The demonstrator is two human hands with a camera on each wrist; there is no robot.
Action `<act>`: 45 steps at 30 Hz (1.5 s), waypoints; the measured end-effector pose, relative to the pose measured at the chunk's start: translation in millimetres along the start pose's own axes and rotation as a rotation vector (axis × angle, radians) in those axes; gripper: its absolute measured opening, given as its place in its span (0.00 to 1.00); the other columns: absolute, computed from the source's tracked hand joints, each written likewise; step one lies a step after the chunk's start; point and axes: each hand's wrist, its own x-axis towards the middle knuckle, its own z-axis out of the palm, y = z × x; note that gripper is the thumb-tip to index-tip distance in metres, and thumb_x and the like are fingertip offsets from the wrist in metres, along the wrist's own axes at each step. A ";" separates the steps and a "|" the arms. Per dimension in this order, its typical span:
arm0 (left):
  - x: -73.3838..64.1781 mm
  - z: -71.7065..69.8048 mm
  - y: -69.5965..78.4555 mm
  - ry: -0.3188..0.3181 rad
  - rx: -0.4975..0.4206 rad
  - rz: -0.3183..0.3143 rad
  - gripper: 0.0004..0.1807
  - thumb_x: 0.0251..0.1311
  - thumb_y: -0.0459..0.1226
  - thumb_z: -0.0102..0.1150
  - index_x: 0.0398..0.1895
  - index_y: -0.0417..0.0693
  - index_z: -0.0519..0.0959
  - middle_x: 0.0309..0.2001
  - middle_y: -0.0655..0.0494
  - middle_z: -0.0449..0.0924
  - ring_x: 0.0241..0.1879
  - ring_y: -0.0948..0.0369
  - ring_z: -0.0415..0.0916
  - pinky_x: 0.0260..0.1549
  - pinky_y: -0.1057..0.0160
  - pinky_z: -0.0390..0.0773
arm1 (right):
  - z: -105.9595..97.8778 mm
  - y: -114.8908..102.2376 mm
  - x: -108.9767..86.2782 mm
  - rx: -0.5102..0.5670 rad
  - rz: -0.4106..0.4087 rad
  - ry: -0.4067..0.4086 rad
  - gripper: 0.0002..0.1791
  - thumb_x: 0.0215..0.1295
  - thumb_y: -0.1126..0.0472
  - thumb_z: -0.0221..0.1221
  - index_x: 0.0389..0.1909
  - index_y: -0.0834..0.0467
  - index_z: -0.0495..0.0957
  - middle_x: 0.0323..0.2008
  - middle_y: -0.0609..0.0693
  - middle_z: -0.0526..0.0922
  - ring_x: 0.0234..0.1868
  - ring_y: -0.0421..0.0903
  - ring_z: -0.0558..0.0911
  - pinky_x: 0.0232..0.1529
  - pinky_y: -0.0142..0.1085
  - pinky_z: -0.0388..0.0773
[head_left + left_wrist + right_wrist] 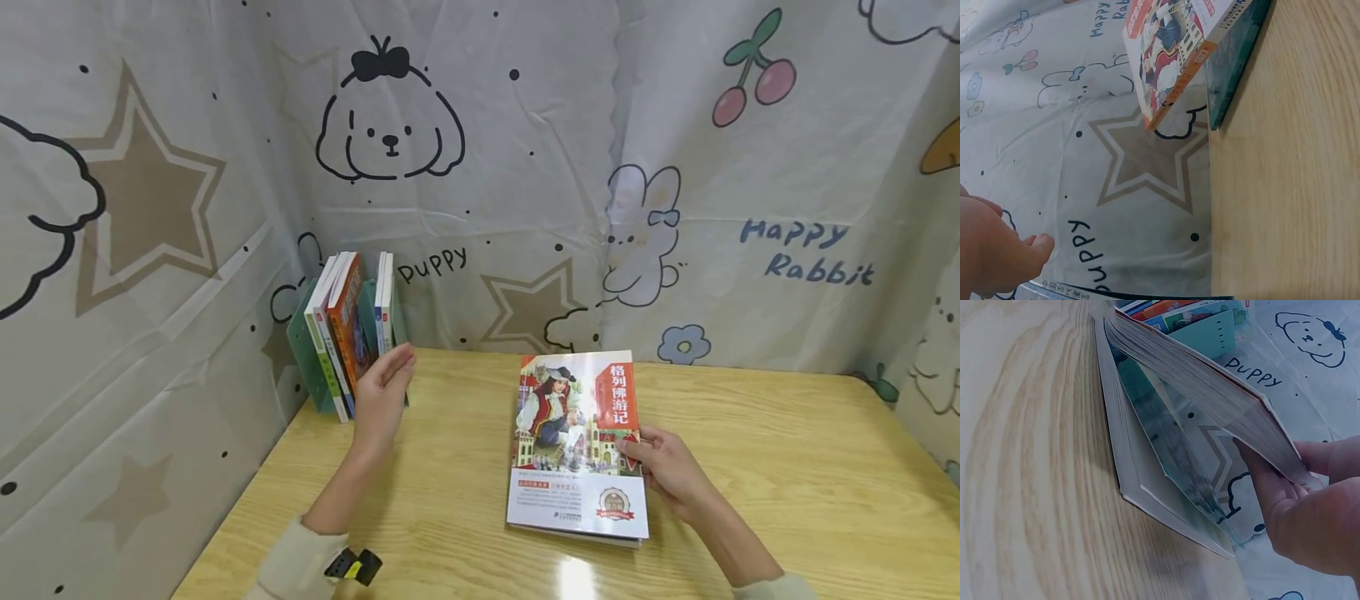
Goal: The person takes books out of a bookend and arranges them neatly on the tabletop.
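Note:
My right hand (675,471) pinches the right edge of a paperback book (558,433) with a red-and-white illustrated cover, thumb on the front and fingers beneath. In the right wrist view this book (1210,381) is tilted up on the held side. Under it a second book (1124,456) lies on the table, its dark teal cover (1160,450) partly raised. From the left wrist view the upper book's orange spine (1191,72) shows above the teal one. My left hand (381,396) holds nothing, fingers extended together, just in front of the standing books (345,333) at the left.
Green bookends (309,358) flank the standing books, which have a gap between two groups. The light wooden table (450,500) meets a printed cloth (510,183) at the back and left. A dark strap with a yellow tab (352,567) is at my left sleeve.

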 end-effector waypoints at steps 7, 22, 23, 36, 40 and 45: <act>-2.1 -10.0 -5.7 0.011 0.005 -0.024 0.19 0.75 0.33 0.49 0.66 0.38 0.72 0.64 0.46 0.73 0.63 0.58 0.71 0.58 0.69 0.71 | -2.0 1.9 2.0 -0.017 0.049 0.017 0.31 0.75 0.63 0.52 0.70 0.77 0.56 0.36 0.50 0.84 0.30 0.39 0.82 0.32 0.32 0.81; 2.8 -49.6 1.3 0.157 -0.090 0.017 0.18 0.77 0.31 0.44 0.65 0.33 0.71 0.61 0.40 0.75 0.59 0.53 0.75 0.55 0.67 0.74 | -5.2 14.8 10.0 -0.091 0.110 0.058 0.28 0.74 0.61 0.55 0.65 0.77 0.65 0.33 0.53 0.86 0.20 0.36 0.75 0.19 0.27 0.69; 2.9 -51.8 1.6 0.167 -0.078 0.020 0.18 0.77 0.31 0.44 0.65 0.33 0.71 0.61 0.40 0.75 0.59 0.53 0.76 0.55 0.67 0.74 | -5.4 15.5 10.5 -0.089 0.107 0.051 0.27 0.74 0.62 0.55 0.64 0.78 0.65 0.32 0.54 0.86 0.21 0.37 0.77 0.20 0.27 0.72; 23.1 -76.1 3.3 0.380 0.113 0.099 0.27 0.70 0.29 0.47 0.72 0.39 0.64 0.69 0.45 0.66 0.68 0.52 0.64 0.65 0.61 0.65 | 3.5 15.4 19.5 -0.196 0.124 0.093 0.24 0.74 0.64 0.54 0.62 0.79 0.67 0.37 0.58 0.86 0.34 0.50 0.87 0.33 0.41 0.84; 33.1 -82.2 -2.7 0.434 0.134 0.119 0.32 0.69 0.29 0.47 0.76 0.43 0.58 0.74 0.48 0.57 0.72 0.52 0.57 0.68 0.57 0.60 | 4.8 15.7 21.1 -0.417 0.131 0.152 0.17 0.71 0.60 0.59 0.47 0.73 0.78 0.31 0.53 0.83 0.29 0.45 0.81 0.29 0.39 0.80; 44.7 -84.7 -12.4 0.436 0.155 0.105 0.33 0.69 0.29 0.47 0.77 0.41 0.55 0.76 0.48 0.54 0.74 0.52 0.53 0.70 0.56 0.58 | 1.0 12.6 18.7 -0.715 0.105 0.207 0.16 0.67 0.53 0.63 0.35 0.65 0.83 0.21 0.48 0.76 0.20 0.43 0.68 0.21 0.34 0.64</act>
